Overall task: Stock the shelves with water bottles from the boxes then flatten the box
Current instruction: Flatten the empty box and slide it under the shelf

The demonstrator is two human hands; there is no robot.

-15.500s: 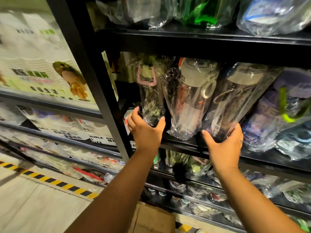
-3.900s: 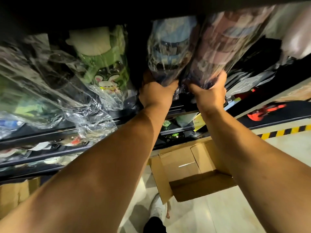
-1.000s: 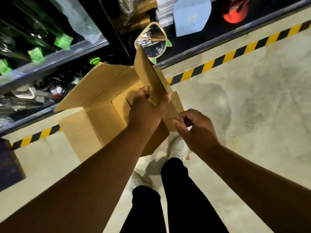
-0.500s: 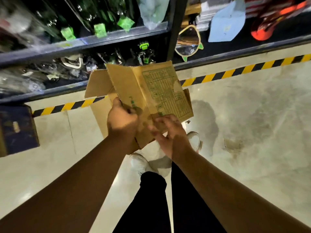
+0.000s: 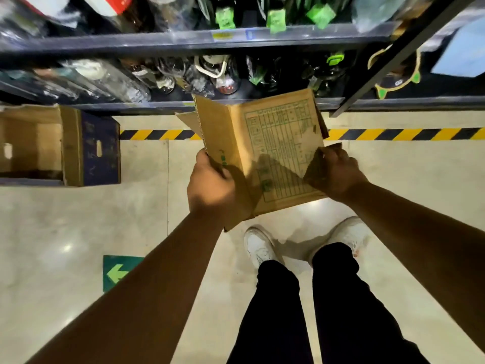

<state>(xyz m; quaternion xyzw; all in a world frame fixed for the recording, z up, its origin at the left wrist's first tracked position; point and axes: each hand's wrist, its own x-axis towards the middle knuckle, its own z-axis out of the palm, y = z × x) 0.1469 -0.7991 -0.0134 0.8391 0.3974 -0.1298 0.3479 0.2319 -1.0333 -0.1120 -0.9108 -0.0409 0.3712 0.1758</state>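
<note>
The fingers of the left hand (image 5: 215,185) curl round the left edge of a brown corrugated cardboard box (image 5: 275,143), clamped on it. The right hand (image 5: 333,172) pinches the box's right edge, its fingers folded over the card. The box, pressed nearly flat with a green printed table facing up, is held in the air between both hands. It sits just in front of the lowest tier of the dark metal shelves (image 5: 157,43) and above the person's white shoes (image 5: 258,245). One flap stands up along its left side.

Clear-plastic-wrapped water bottles (image 5: 105,80) lie packed on the lower shelf, and green paper tags (image 5: 225,18) hang over the shelf above. A yellow-and-black hazard stripe (image 5: 393,134) runs along the foot of the shelving on a pale, glossy floor (image 5: 65,219) that reflects the overhead lights. To the left, an open cardboard box with dark blue sides (image 5: 86,148) rests on the floor against the shelving. A green floor sticker with a pale arrow (image 5: 118,271) lies nearer the camera, beside the person's black trousers (image 5: 278,311).
</note>
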